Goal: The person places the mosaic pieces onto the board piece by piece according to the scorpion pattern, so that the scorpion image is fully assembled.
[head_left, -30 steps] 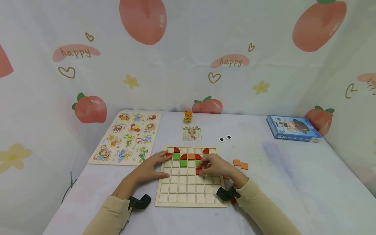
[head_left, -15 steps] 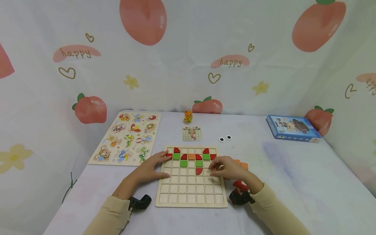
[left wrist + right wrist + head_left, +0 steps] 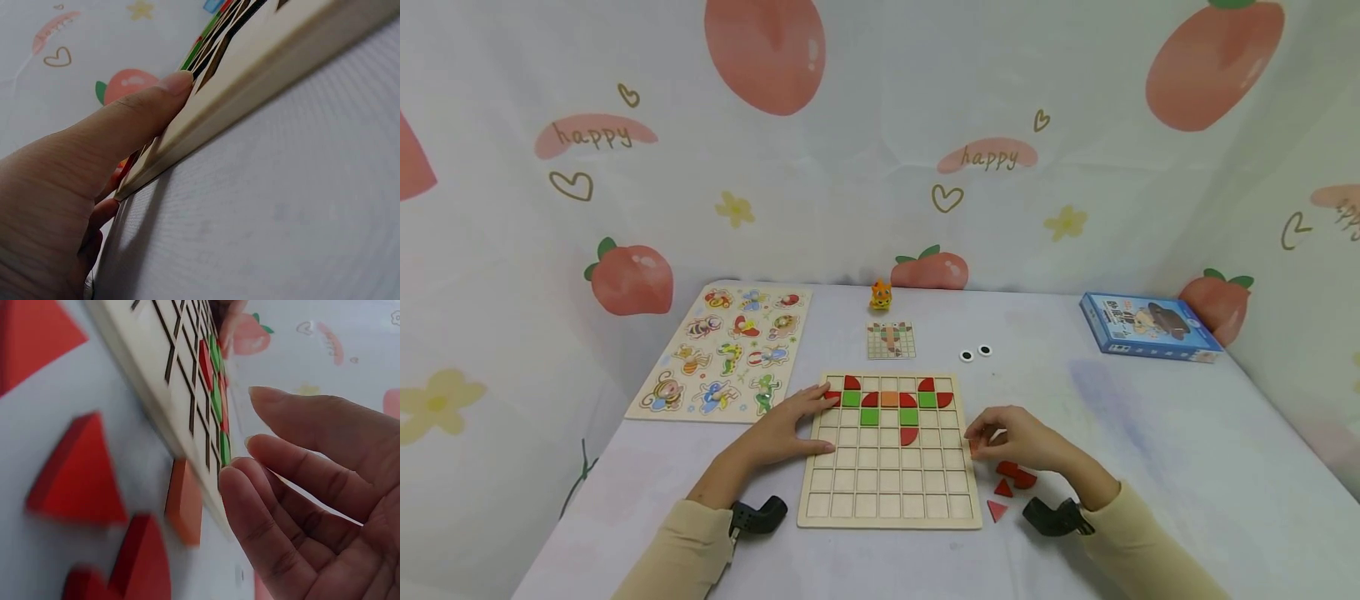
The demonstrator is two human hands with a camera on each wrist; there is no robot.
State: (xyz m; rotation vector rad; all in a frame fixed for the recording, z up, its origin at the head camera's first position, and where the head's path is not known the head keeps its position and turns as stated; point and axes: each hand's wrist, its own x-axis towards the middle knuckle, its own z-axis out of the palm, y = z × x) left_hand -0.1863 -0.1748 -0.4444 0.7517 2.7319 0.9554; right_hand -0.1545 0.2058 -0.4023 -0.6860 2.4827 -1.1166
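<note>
A wooden grid board [image 3: 880, 504] lies on the table with several tiles in its far rows. Among them are a green square [image 3: 869, 417], an orange square [image 3: 889, 399] and a red quarter-circle [image 3: 909, 436]. My left hand [image 3: 778, 432] rests on the board's left edge, its thumb lying on the rim in the left wrist view. Just off the right edge is my right hand [image 3: 1018, 437], fingers loosely bent and apart, with nothing held between them. Below its fingertips an orange tile [image 3: 184, 503] lies beside the board. The other loose orange tiles are hidden behind this hand.
Red curved pieces [image 3: 1021, 477], a red triangle [image 3: 1003, 488] and a pinkish triangle [image 3: 997, 510] lie right of the board. Beyond it are a pattern card [image 3: 891, 341], two eye discs [image 3: 975, 353] and a small orange figure [image 3: 881, 296]. An insect puzzle [image 3: 722, 350] and a blue box [image 3: 1150, 327] flank them.
My right hand has let go of the red quarter-circle in its square and moved right, off the board to the loose pieces. My left hand has stayed in place.
</note>
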